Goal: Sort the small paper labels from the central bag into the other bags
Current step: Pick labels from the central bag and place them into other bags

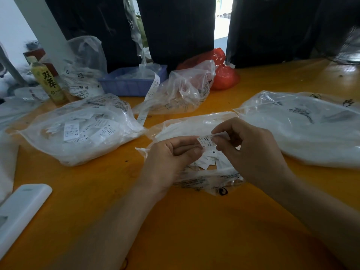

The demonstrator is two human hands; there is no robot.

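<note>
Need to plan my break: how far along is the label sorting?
Partly done: the left bag already holds many labels. In hand: both hands, left and right, pinch one small label above the central bag. Left: a pile of loose labels remains in that bag, so plenty to go.

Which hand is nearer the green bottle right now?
Left. The left hand sits over the central bag, on the green bottle's side; the right hand is farther right, pinching the same label.
</note>
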